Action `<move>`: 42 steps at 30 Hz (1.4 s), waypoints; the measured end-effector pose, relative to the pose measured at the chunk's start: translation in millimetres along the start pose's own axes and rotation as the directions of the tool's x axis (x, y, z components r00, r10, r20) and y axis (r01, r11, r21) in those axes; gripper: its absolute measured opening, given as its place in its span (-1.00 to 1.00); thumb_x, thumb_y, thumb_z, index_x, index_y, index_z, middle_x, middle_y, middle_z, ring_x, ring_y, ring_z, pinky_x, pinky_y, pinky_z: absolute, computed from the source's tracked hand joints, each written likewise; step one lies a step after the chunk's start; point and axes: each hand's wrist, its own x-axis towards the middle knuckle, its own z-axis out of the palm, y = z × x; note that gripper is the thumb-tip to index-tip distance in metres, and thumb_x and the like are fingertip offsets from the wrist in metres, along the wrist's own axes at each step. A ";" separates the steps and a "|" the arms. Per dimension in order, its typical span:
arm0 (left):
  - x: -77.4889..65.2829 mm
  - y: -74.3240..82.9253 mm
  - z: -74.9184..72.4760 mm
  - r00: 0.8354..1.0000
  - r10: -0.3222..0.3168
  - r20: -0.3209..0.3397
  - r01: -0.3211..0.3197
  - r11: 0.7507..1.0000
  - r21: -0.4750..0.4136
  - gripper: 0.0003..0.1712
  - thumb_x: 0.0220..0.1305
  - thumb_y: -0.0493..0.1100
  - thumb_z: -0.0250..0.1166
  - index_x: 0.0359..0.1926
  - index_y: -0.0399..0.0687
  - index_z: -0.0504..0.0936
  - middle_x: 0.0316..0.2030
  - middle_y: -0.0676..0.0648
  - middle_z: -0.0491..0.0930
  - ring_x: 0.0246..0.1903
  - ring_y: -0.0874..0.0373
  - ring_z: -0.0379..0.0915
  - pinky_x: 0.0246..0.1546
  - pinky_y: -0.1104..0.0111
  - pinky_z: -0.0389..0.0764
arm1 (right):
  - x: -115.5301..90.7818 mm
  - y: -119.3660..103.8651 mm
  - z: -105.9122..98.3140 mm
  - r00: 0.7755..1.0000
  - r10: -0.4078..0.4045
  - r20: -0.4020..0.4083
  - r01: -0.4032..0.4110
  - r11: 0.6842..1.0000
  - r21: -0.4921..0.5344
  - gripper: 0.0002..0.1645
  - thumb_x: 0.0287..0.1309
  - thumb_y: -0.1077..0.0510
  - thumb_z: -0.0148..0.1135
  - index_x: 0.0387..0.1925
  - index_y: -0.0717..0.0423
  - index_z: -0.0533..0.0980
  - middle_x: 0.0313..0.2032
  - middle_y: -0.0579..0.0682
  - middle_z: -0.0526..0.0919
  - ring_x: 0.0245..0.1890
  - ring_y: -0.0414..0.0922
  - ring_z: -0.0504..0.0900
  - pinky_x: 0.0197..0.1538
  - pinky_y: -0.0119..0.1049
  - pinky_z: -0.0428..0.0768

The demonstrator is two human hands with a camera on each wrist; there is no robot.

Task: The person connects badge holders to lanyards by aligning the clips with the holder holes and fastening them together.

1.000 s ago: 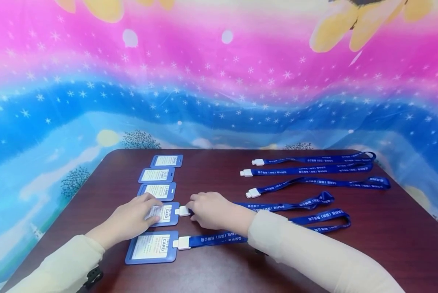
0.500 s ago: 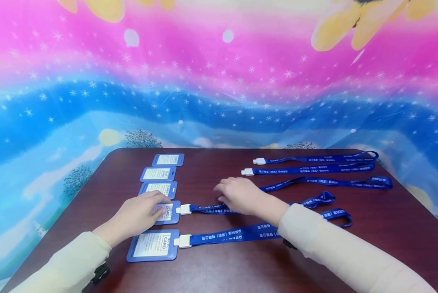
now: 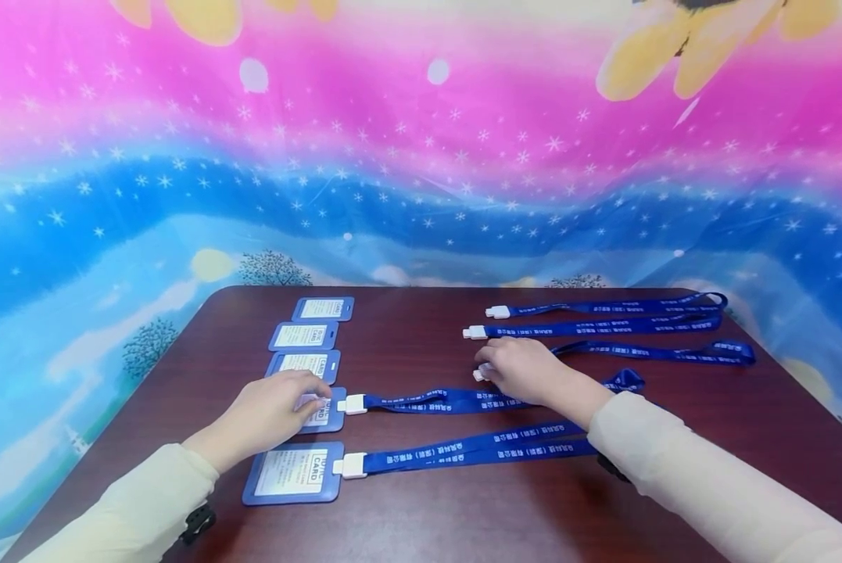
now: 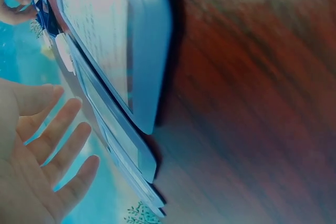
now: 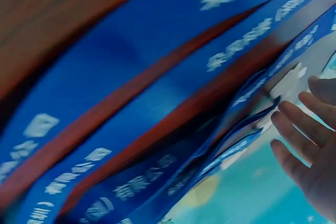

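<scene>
My left hand hovers with spread fingers over the second-nearest blue ID card holder, partly covering it; the left wrist view shows its palm with nothing in it. That holder is joined by a white clip to a blue lanyard. The nearest card holder has a lanyard attached likewise. My right hand is at the white clip of the third lanyard, fingertips right over it. In the right wrist view its fingers are extended and slightly apart.
Three more card holders, the middle one among them, lie in a column on the left of the brown table. Two loose lanyards lie at the back right, clips facing left. A colourful printed cloth hangs behind.
My right hand has left the second holder's clip and moved right and back to the third lanyard's clip. My left hand has lifted and shifted slightly right over the second holder.
</scene>
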 end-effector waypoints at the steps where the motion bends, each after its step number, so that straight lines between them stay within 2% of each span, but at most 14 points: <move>1: 0.0 0.4 0.1 1.000 -0.001 0.002 0.001 1.000 -0.005 -0.79 0.25 -0.09 0.41 -0.08 0.12 0.73 -0.03 0.00 0.67 0.02 0.01 0.57 0.02 0.00 0.58 | -1.5 1.6 1.3 1.000 0.001 0.000 -0.001 1.000 -0.002 -0.69 0.24 0.08 0.35 -0.01 0.10 0.66 -0.19 -0.02 0.68 -0.12 -0.05 0.66 0.00 -0.10 0.63; 7: 0.9 1.2 1.4 1.000 0.009 -0.011 -0.009 1.000 -0.022 -0.85 0.26 -0.10 0.39 -0.13 0.15 0.74 -0.09 0.05 0.68 -0.04 0.06 0.58 -0.01 0.03 0.60 | -5.7 5.0 9.6 0.998 -0.032 -0.055 0.032 0.999 -0.011 -0.73 0.14 0.13 0.44 -0.11 0.10 0.67 -0.32 -0.05 0.63 -0.24 -0.10 0.65 -0.11 -0.20 0.67; 11: 3.6 -0.5 1.1 0.999 0.016 -0.043 -0.019 0.998 -0.068 -0.84 0.28 -0.13 0.38 -0.12 0.17 0.74 -0.10 0.06 0.68 -0.06 0.07 0.58 -0.03 0.04 0.61 | -2.1 5.4 11.9 0.997 -0.004 -0.080 0.005 1.000 0.003 -0.78 0.09 0.18 0.48 -0.19 0.08 0.70 -0.36 -0.07 0.61 -0.29 -0.12 0.65 -0.14 -0.20 0.68; 15: 10.8 -4.4 -0.5 0.998 0.010 -0.067 -0.017 0.994 -0.104 -0.83 0.30 -0.15 0.36 -0.11 0.16 0.74 -0.05 0.03 0.68 0.01 0.00 0.57 0.01 -0.03 0.57 | 3.9 4.8 9.0 0.998 0.051 -0.042 -0.050 0.998 0.033 -0.78 0.03 0.22 0.51 -0.22 0.08 0.72 -0.37 -0.06 0.62 -0.30 -0.11 0.64 -0.13 -0.17 0.68; 20: 25.1 -14.0 0.0 0.998 -0.012 -0.060 0.008 0.997 -0.070 -0.78 0.30 -0.17 0.35 -0.04 0.08 0.71 0.06 -0.10 0.63 0.16 -0.13 0.47 0.10 -0.11 0.49 | 12.7 3.0 2.8 0.993 0.106 0.043 -0.108 0.993 0.046 -0.85 0.04 0.20 0.50 -0.30 0.08 0.71 -0.37 -0.06 0.66 -0.31 -0.09 0.62 -0.11 -0.13 0.67; 23: 34.0 -22.1 1.7 0.999 -0.019 -0.048 0.017 0.999 -0.042 -0.71 0.30 -0.18 0.35 0.04 0.01 0.67 0.14 -0.18 0.56 0.22 -0.18 0.40 0.15 -0.14 0.44 | 17.8 2.8 -0.5 0.987 0.129 0.096 -0.135 0.989 0.058 -0.93 0.07 0.17 0.49 -0.40 0.03 0.70 -0.42 -0.09 0.67 -0.36 -0.12 0.60 -0.13 -0.13 0.67; 26: 41.3 -29.6 2.4 0.999 -0.030 -0.018 0.029 0.999 -0.030 -0.62 0.30 -0.17 0.36 0.13 -0.05 0.62 0.19 -0.22 0.51 0.25 -0.21 0.35 0.16 -0.17 0.40 | 20.8 3.0 -3.0 0.979 0.151 0.138 -0.163 0.984 0.076 -0.92 0.08 0.16 0.48 -0.44 0.00 0.69 -0.44 -0.11 0.66 -0.41 -0.15 0.58 -0.14 -0.14 0.66; 33: 50.7 -39.4 -0.6 0.990 -0.084 0.112 0.087 0.996 -0.022 -0.38 0.26 -0.09 0.40 0.30 -0.11 0.48 0.25 -0.28 0.38 0.22 -0.25 0.31 0.13 -0.18 0.43 | 21.5 3.9 -7.2 0.974 0.170 0.150 -0.189 0.974 0.124 -0.94 0.10 0.17 0.47 -0.40 0.03 0.69 -0.38 -0.08 0.68 -0.40 -0.14 0.57 -0.13 -0.14 0.65; 37: 52.9 -39.1 -0.4 0.988 -0.091 0.125 0.093 0.995 -0.018 -0.38 0.23 -0.07 0.42 0.29 -0.11 0.50 0.20 -0.25 0.40 0.16 -0.20 0.35 0.09 -0.16 0.47 | 21.3 4.3 -7.8 0.972 0.175 0.155 -0.196 0.971 0.136 -0.96 0.12 0.17 0.45 -0.38 0.03 0.70 -0.38 -0.08 0.68 -0.41 -0.15 0.56 -0.15 -0.15 0.65; 42: 57.3 -33.7 2.0 0.990 -0.069 0.124 0.069 0.998 0.003 -0.37 0.22 -0.03 0.43 0.27 -0.10 0.52 0.16 -0.23 0.44 0.12 -0.16 0.39 0.09 -0.15 0.48 | 20.9 3.9 -7.8 0.973 0.171 0.155 -0.194 0.970 0.146 -0.94 0.12 0.19 0.45 -0.43 0.02 0.69 -0.40 -0.10 0.67 -0.43 -0.16 0.54 -0.19 -0.18 0.63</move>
